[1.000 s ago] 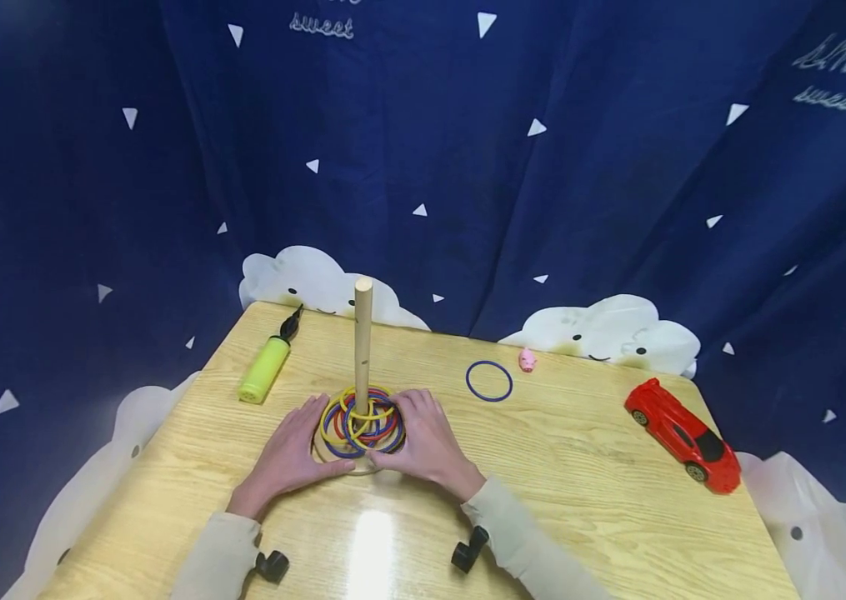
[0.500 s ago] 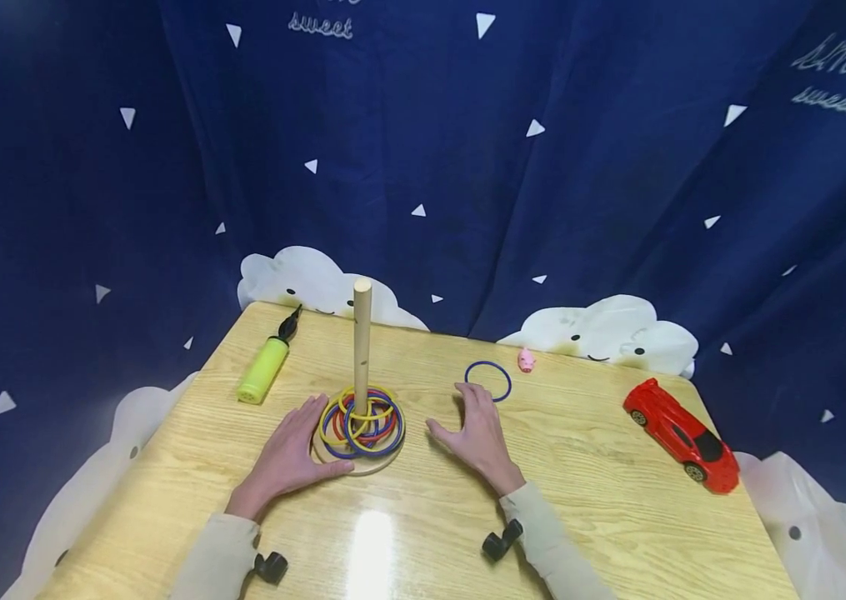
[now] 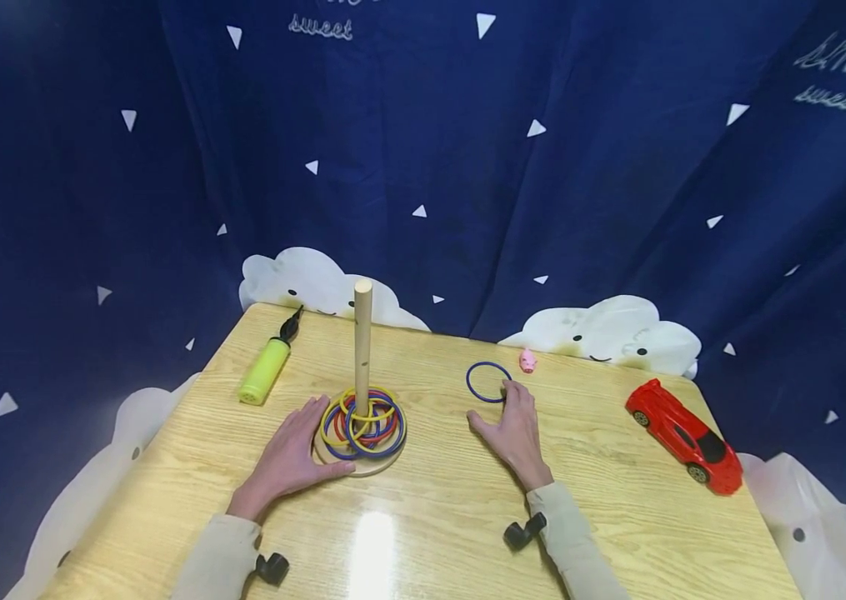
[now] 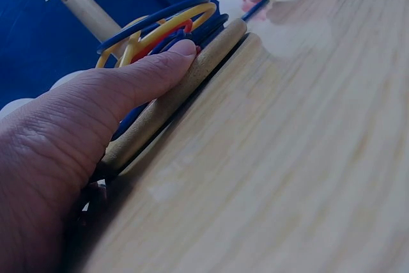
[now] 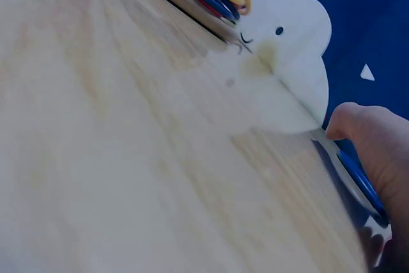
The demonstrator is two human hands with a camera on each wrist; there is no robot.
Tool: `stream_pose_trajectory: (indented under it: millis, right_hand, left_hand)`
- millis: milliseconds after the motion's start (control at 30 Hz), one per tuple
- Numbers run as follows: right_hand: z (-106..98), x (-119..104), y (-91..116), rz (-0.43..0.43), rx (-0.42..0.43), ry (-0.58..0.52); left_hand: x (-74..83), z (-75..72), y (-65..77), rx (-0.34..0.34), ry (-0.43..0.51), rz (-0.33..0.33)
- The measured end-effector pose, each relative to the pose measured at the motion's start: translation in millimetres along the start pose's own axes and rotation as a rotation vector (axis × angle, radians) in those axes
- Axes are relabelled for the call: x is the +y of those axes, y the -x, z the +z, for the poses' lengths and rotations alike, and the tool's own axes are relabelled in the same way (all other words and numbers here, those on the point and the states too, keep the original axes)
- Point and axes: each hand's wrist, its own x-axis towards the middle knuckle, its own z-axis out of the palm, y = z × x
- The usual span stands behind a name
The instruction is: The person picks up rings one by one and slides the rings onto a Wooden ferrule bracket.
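Observation:
A wooden ring-toss stand (image 3: 362, 350) rises upright on the table, with several yellow, red and blue rings (image 3: 348, 417) piled round its foot. My left hand (image 3: 287, 458) holds the left side of its round base (image 3: 385, 462). In the left wrist view the left thumb (image 4: 153, 75) lies along the base's edge; the other fingers are mostly hidden. Off to the right lies a single blue ring (image 3: 468, 383). My right hand (image 3: 516, 433) is at its near right edge, thumb and fingers spread; whether a fingertip touches the ring I cannot tell.
A yellow-green hand pump (image 3: 265, 369) lies at the back left of the wooden table (image 3: 423, 533). Behind the blue ring sits a small pink pig toy (image 3: 528, 361). A red toy car (image 3: 683, 437) stands near the right edge. A dark blue curtain (image 3: 423, 150) hangs behind.
My right hand has left the stand's right side and moved right to the lone blue ring. The left hand has stayed on the base, and the rings have not moved.

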Motion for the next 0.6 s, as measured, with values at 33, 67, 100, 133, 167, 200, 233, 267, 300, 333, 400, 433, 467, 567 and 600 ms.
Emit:
stream_pose_trajectory:
  millis: [33, 67, 100, 133, 167, 200, 233, 267, 300, 333, 400, 433, 467, 567, 600]
  right_hand:
    - [0, 3, -1, 0.008, 0.003, 0.009]
    - [0, 6, -2, 0.016, 0.007, 0.014]
    - [0, 8, -3, 0.022, 0.008, 0.018]
    - [0, 10, -4, 0.028, 0.009, 0.026]
    - [0, 12, -5, 0.032, 0.014, 0.031]
    - [0, 14, -6, 0.038, 0.017, 0.035]
    - [0, 15, -7, 0.045, 0.016, 0.038]
    - [0, 17, -7, 0.052, 0.016, 0.042]
    - [1, 18, -8, 0.059, 0.014, 0.049]
    - [1, 19, -9, 0.065, 0.013, 0.056]
    - [2, 20, -10, 0.077, 0.007, 0.062]
    - [3, 21, -11, 0.084, 0.001, 0.067]
    - [3, 21, -12, 0.09, -0.003, 0.072]
    - [4, 22, -15, 0.107, -0.017, 0.089]
    - [4, 22, -16, 0.113, -0.023, 0.095]
  left_hand:
    - [-0.2, 0.3, 0.3, 0.0, -0.002, 0.0]
    - [-0.5, 0.5, 0.4, 0.0, -0.003, -0.001]
    - [-0.6, 0.7, 0.7, 0.001, -0.006, 0.0]
    - [-0.6, 0.6, 0.6, 0.0, -0.004, -0.001]
    - [-0.5, 0.5, 0.6, 0.0, -0.004, 0.0]
    - [-0.3, 0.4, 0.7, 0.0, -0.001, 0.0]
    - [-0.1, 0.3, 0.7, -0.003, -0.004, -0.001]
    - [-0.2, 0.2, 0.8, -0.003, -0.005, -0.001]
    - [-0.1, 0.2, 0.8, 0.0, -0.005, 0.002]
    - [-0.2, 0.4, 0.9, 0.003, -0.005, 0.004]
    - [-0.4, 0.7, 0.9, 0.007, -0.01, 0.008]
    - [-0.6, 0.9, 0.9, 0.01, -0.013, 0.012]
    - [-0.7, 1.2, 0.9, 0.016, -0.012, 0.014]
    - [-0.7, 1.3, 0.9, 0.02, -0.009, 0.016]
    - [-0.7, 1.3, 0.9, 0.022, -0.006, 0.018]
